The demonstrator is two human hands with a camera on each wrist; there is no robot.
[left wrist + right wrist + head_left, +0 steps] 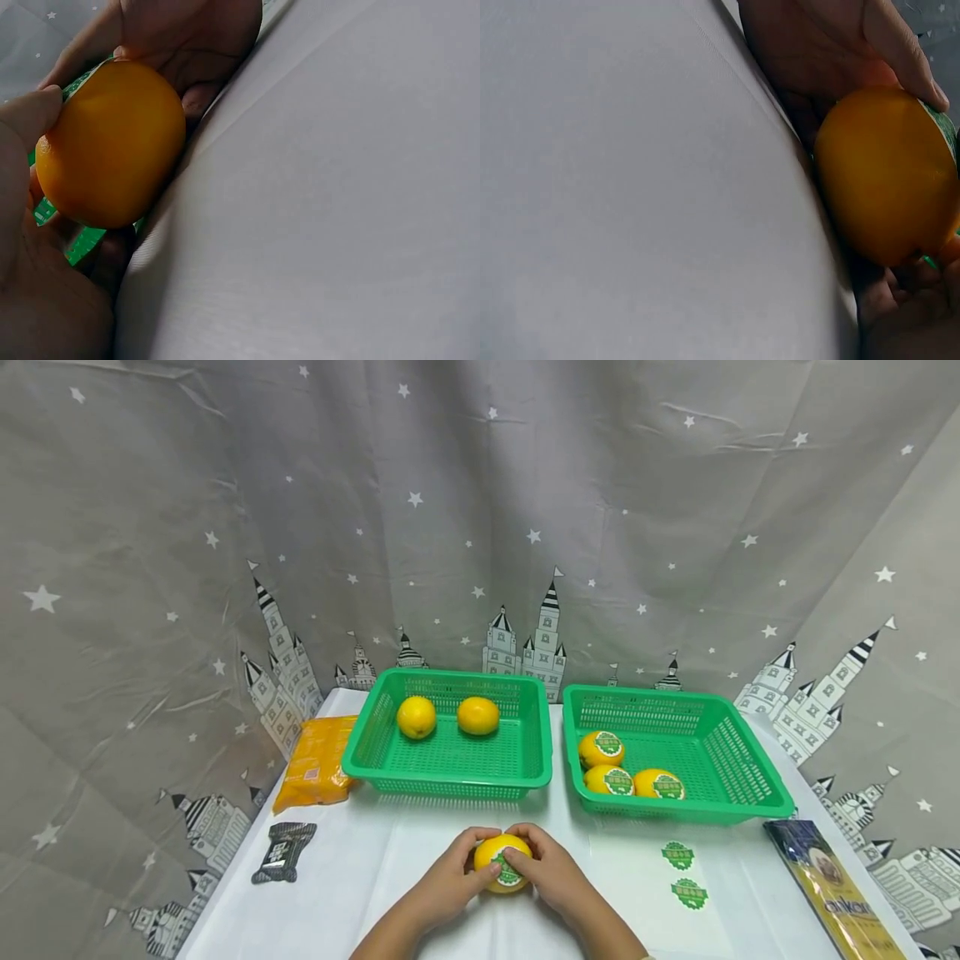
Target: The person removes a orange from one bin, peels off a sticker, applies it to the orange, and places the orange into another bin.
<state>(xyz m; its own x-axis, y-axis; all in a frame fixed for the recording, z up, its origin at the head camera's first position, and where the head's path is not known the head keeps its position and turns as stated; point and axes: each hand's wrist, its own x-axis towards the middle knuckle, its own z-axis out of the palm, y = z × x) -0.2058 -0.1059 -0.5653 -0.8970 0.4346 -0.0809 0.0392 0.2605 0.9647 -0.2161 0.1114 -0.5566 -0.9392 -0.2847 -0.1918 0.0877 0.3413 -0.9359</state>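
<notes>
Head view: my left hand point(452, 870) and right hand point(553, 870) clasp the yellow fruit point(497, 850), probably firm but slippery, best held at opposite sides.

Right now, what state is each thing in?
Held citrus fruit: stickered
Left hand: gripping it
Right hand: gripping it
Left basket: two fruits, no stickers visible
Right basket: three stickered fruits
Green stickers: two, lying flat
Orange packet: lying down
Black packet: lying, apparently sealed
Navy-gold packet: lying, partly cropped
</notes>
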